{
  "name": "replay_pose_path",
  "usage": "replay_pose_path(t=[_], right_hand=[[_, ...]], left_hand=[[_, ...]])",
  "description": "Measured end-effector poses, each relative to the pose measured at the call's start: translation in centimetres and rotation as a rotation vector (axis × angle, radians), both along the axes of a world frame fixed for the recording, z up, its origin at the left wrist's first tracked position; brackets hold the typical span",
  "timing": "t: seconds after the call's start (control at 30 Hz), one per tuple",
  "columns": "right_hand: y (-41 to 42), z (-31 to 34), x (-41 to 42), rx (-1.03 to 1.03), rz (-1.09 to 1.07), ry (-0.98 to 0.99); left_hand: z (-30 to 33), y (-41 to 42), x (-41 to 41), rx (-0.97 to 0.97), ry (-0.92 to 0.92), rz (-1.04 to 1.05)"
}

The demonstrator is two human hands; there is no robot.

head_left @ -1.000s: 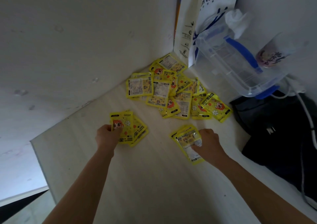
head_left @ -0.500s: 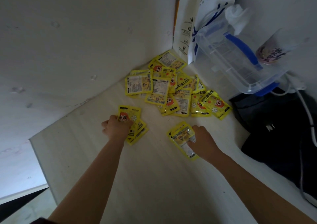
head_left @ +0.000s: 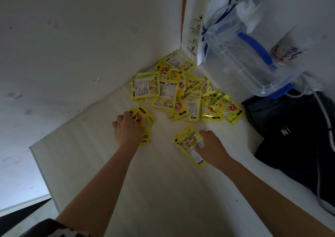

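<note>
One yellow packet stack (head_left: 144,121) beneath left hand (head_left: 127,130)

- left stack (head_left: 144,121): a few yellow sachets, cartoon face up, fanned flat on the worktop (head_left: 163,191) toward its left edge, partly under the curled left hand (head_left: 126,129).
- right stack (head_left: 186,142): yellow sachets, shiny label side up, lying aslant mid-worktop, pinched by the right hand (head_left: 212,146).
- loose pile (head_left: 177,95): many overlapping yellow sachets in the far corner.

A pale table (head_left: 163,191) carries a pile of yellow packets (head_left: 181,95) at its far corner. Nearer lie a left stack (head_left: 146,121) and a right stack (head_left: 187,142), well apart.
</note>
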State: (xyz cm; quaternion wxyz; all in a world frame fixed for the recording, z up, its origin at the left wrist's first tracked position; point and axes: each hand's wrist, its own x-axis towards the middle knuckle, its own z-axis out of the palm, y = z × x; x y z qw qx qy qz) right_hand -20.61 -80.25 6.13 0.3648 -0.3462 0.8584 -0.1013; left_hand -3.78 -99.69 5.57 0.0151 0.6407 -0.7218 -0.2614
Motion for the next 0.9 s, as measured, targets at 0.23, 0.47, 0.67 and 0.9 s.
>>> replay_pose_path(t=[0.23,0.47,0.67,0.9], right_hand=[[0.1,0.3,0.6,-0.013,-0.015,0.01],[0.2,0.8,1.1,-0.043,-0.05,-0.059],[1.9,1.2,0.8,-0.139,-0.189,-0.245],[6.1,2.1,1.2,-0.314,-0.585,-0.602]], left_hand=[[0.3,0.6,-0.4,0.048,0.097,0.066],[1.2,1.3,0.5,0.238,0.366,0.223],[1.1,3.2,2.8,0.471,0.66,0.482],[2.6,8.3,5.9,0.619,0.894,0.589]])
